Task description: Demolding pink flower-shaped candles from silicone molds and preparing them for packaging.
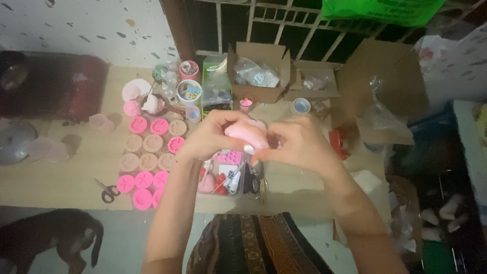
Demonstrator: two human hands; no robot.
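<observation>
We hold the pink mould (pixel 247 135) between both hands above the surface (pixel 61 177); our left hand (pixel 210 137) and right hand (pixel 299 144) each close their grip on its edges. It looks soft, light, bendable; hold by the rim.

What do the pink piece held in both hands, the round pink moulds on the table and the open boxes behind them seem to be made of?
Pink piece: probably soft silicone, matte, pinched between left hand and right hand. Round moulds: likely silicone too, matte. Boxes: brown corrugated cardboard, flaps open.

pink mould (pixel 247 136) | red-handled scissors (pixel 106 191) | green bag (pixel 383 10)
</observation>
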